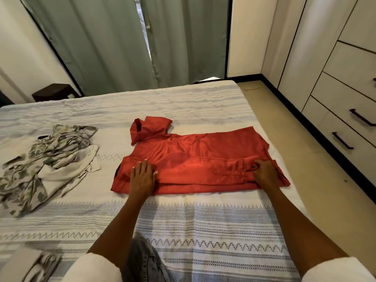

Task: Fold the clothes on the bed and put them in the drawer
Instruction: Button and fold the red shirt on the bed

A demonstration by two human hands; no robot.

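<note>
The task is early: the red shirt [195,159] lies half-folded mid-bed [203,231] under the flat-fingered left hand [142,178] and the right hand [264,173] pinching its placket, the patterned garment [48,159] at nine o'clock unfolded, the drawers [345,127] at three o'clock closed.

One red shirt [195,159] lies on the one bed [203,220]. One crumpled camouflage-patterned garment [46,159] lies to its left, and one more patterned piece of cloth [40,265] shows at the bottom left corner. Two hands are in view, the left hand [142,178] and the right hand [264,174]. Two curtains [97,41] hang behind the bed. The cabinet [305,58] on the right shows four drawers [335,123] and three dark handles [362,118]. One dark nightstand [53,92] stands at the far left.
</note>
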